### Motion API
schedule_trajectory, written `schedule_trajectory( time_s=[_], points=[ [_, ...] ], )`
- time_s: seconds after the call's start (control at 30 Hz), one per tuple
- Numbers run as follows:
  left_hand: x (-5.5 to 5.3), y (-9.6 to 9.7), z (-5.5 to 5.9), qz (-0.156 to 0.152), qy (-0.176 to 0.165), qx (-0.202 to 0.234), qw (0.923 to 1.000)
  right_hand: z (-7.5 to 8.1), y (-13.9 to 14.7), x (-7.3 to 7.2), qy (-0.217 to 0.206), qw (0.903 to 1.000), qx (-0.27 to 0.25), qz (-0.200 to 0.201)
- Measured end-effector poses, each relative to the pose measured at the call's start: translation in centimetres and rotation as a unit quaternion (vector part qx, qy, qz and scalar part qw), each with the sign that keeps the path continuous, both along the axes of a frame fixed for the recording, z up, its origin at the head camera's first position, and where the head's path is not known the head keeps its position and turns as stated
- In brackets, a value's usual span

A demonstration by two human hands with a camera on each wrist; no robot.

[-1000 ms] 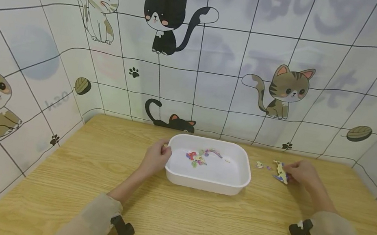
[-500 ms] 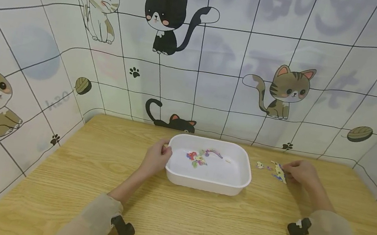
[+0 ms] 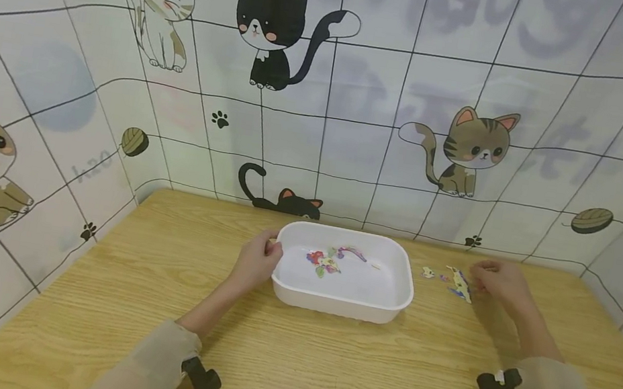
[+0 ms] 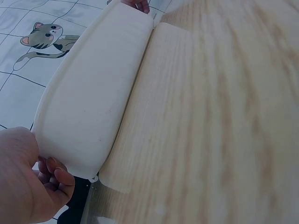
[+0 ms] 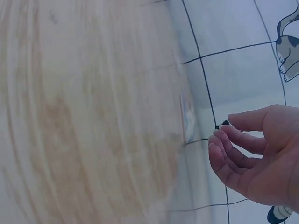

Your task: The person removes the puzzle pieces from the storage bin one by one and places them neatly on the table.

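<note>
A white plastic basin stands on the table. My left hand grips its left end at the rim, thumb and curled fingers on the wall in the left wrist view. Flat colourful cutouts lie inside: a red, yellow and green cluster, a curved purple strip and a thin yellowish sliver. Right of the basin, a yellow-and-blue cutout lies on the table. My right hand hovers just beside it, fingers loosely bent. In the right wrist view, thumb and forefinger stand apart with nothing between them.
A small pale yellow cutout and a tiny purple bit lie between the basin and the larger cutout. The wooden table ends at a wall printed with cats at the back.
The yellow-and-blue cutout has shifted slightly left and settled flatter on the table. My right hand has let go of it and risen a little. The left hand stays on the basin.
</note>
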State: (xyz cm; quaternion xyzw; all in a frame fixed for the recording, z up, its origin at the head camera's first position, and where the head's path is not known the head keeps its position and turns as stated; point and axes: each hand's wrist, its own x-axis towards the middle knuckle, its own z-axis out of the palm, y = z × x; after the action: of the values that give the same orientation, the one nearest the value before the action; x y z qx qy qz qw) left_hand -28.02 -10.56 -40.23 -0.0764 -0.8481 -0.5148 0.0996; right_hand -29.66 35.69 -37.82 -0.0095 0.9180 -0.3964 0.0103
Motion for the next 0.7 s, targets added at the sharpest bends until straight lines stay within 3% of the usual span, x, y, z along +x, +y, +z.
schedule_trajectory(
  time_s=[0.43, 0.7],
  points=[
    [0.2, -0.1, 0.1, -0.002, 0.000, 0.005, 1.0000, 2.9, -4.4, 0.9, 0.024, 0.9991, 0.005, 0.034],
    [0.1, -0.1, 0.0, -0.006, 0.000, 0.006, 1.0000, 4.1, -7.4, 1.6, 0.061, 0.9957, 0.012, 0.070]
  ],
)
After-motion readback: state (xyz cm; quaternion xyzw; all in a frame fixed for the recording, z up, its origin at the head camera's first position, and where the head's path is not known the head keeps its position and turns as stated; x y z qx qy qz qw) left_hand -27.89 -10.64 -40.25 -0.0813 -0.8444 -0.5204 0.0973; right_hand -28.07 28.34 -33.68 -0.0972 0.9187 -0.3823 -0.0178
